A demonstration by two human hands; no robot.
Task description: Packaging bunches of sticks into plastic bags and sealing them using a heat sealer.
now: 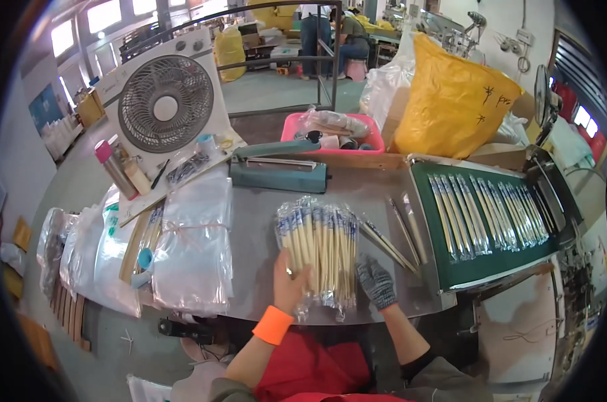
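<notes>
In front of me on the grey table lies a thick bundle of chopsticks [325, 244] in clear sleeves with blue print at the far end. My left hand [290, 281], bare with an orange wristband, is closed on the bundle's left side, its thumb over the sticks. At the right side my right hand [377, 285], in a grey knitted glove, has its fingers stretched out along the bundle's edge; whether it touches is hard to tell. A few loose wrapped chopsticks [388, 244] lie slanting beyond the glove.
A green board [464, 269] at right holds a row of wrapped chopsticks [487, 213]. Clear plastic bags [193, 268] are stacked at left. Behind stand a teal bag sealer [280, 177], a fan [166, 107], a pink basin [377, 139] and a yellow sack [450, 100].
</notes>
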